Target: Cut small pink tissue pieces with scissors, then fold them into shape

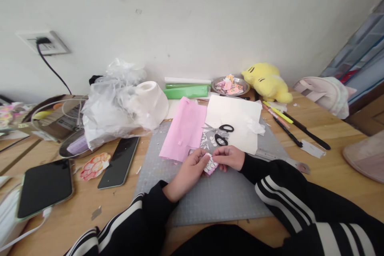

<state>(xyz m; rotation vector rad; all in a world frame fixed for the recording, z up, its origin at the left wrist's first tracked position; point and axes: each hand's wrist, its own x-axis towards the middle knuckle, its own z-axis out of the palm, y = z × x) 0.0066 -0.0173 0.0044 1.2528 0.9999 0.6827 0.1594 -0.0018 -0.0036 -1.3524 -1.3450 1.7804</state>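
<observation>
A small piece of paper [211, 165], white with black outlines and pink along its lower edge, is pinched between my two hands above the grey cutting mat [192, 204]. My left hand [193, 167] grips its left side with thumb and fingers. On its upper right side, the fingertips of my right hand [229, 157] are closed on it. Just beyond my hands lie black-handled scissors [221, 134], open, over white paper scraps [207, 140]. A pink sheet [186, 128] lies beyond my left hand, and a white sheet [240, 116] beyond my right.
Against the wall are a plastic bag [111, 104], a paper roll [153, 102], green rolls [186, 91], a metal dish [215, 89] of small cutouts and a yellow plush toy [267, 82]. Phones [120, 162] lie left; pens [277, 111] and a ruler [279, 161] are right.
</observation>
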